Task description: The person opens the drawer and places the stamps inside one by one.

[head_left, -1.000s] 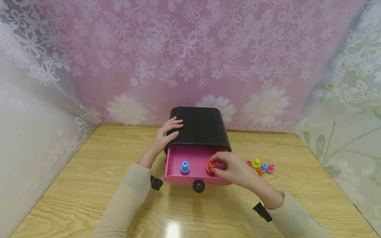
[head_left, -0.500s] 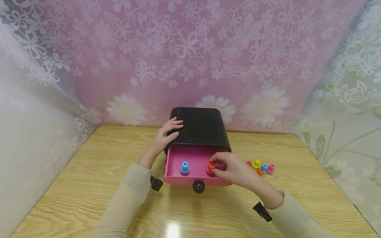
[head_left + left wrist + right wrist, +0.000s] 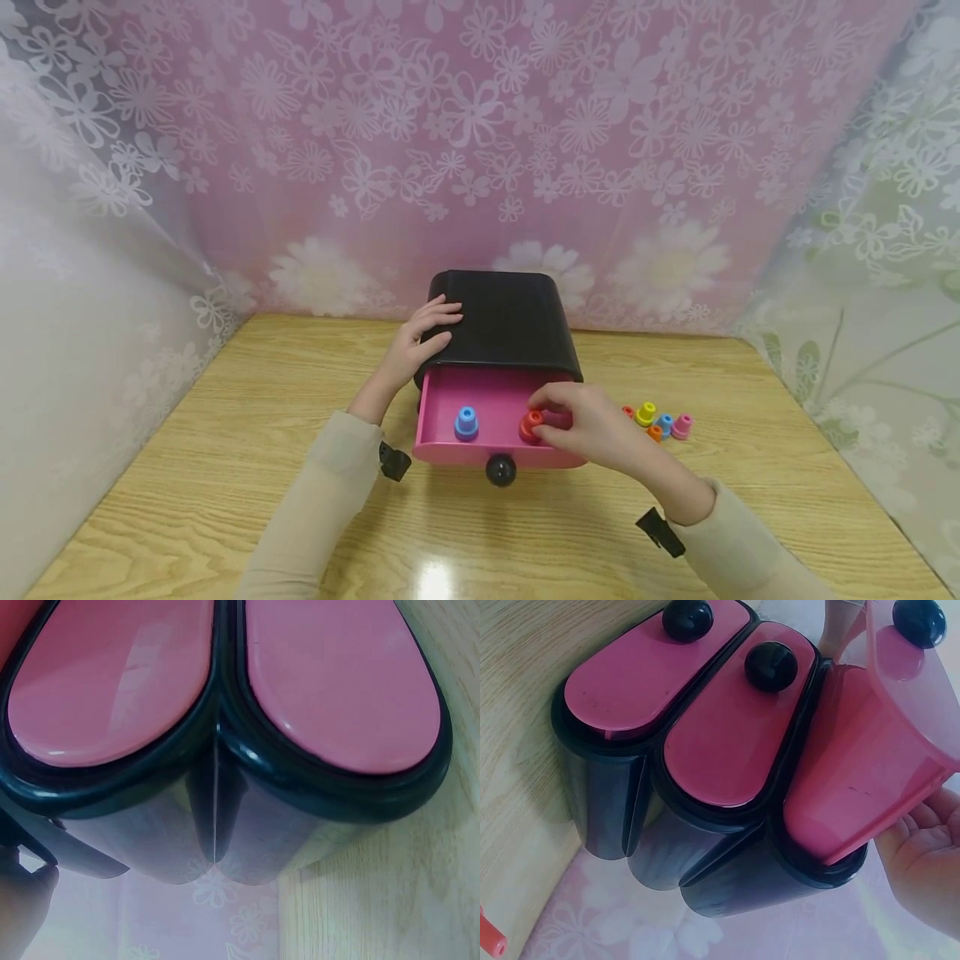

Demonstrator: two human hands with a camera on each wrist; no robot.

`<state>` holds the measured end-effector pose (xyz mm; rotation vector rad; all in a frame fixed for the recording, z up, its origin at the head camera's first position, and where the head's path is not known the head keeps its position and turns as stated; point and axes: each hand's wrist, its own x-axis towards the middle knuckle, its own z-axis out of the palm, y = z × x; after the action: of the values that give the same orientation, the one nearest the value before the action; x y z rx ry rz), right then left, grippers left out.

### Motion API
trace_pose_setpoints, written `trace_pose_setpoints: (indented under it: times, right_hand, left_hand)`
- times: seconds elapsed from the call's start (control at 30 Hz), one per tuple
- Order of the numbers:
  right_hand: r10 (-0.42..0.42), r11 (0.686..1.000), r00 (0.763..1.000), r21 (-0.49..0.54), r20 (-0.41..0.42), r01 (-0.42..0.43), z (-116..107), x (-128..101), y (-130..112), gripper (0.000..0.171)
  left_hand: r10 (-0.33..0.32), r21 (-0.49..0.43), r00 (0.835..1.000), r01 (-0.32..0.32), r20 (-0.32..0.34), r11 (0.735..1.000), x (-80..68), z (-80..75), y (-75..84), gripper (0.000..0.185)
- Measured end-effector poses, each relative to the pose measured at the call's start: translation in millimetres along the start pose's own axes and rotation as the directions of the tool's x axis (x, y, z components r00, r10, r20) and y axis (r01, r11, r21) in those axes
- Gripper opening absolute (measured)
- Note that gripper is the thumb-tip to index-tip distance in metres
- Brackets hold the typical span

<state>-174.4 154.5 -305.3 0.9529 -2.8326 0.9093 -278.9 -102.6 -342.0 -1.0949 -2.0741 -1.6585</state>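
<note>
A black cabinet (image 3: 502, 321) with pink drawers stands on the table, its top drawer (image 3: 487, 387) pulled out. My left hand (image 3: 405, 346) rests on the cabinet's upper left edge, fingers spread over the top. Inside the drawer, near its front wall, my right hand (image 3: 592, 425) pinches a red peg (image 3: 530, 425) between thumb and fingers. A blue peg (image 3: 466, 424) stands upright to the left in the same drawer. From the right wrist, the pulled-out drawer hides the fingertips of my right hand (image 3: 930, 859) and the red peg.
Several loose pegs, among them a yellow peg (image 3: 647, 413) and a pink peg (image 3: 682, 425), sit on the table right of the cabinet. A black knob (image 3: 501, 471) juts from the drawer front. Two lower drawers (image 3: 739, 735) are closed. A floral curtain (image 3: 480, 167) hangs behind.
</note>
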Motion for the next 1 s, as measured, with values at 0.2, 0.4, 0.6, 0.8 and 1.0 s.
trace_pose_setpoints:
  times: [0.2,0.4,0.6,0.8,1.0]
  right_hand:
    - [-0.068,0.997,0.996,0.028,-0.062,0.070,0.3,-3.1,3.0,0.021]
    - [-0.136,0.990,0.975,-0.004,-0.178,0.137,0.1,-10.1,-1.4,0.025]
    - [-0.258,0.965,0.926,-0.030,-0.276,0.259,0.9,-19.6,-11.3,0.029]
    - [-0.399,0.912,0.855,-0.050,-0.332,0.406,5.8,-27.0,-19.4,0.033]
    - [-0.487,0.866,0.815,-0.053,-0.314,0.497,17.1,-31.4,-24.4,0.028]
  left_hand:
    - [-0.011,-0.008,1.000,0.011,0.005,1.000,-0.2,1.0,7.3,0.031]
    - [-0.038,-0.013,0.999,0.039,0.010,0.999,-0.7,2.0,18.5,0.031]
    - [-0.036,-0.018,0.999,0.036,0.008,0.999,-1.1,2.1,17.7,0.031]
    - [-0.021,-0.019,1.000,0.021,0.001,1.000,-0.7,2.2,17.3,0.031]
    - [-0.025,-0.021,1.000,0.025,0.000,0.999,0.4,2.1,18.1,0.031]
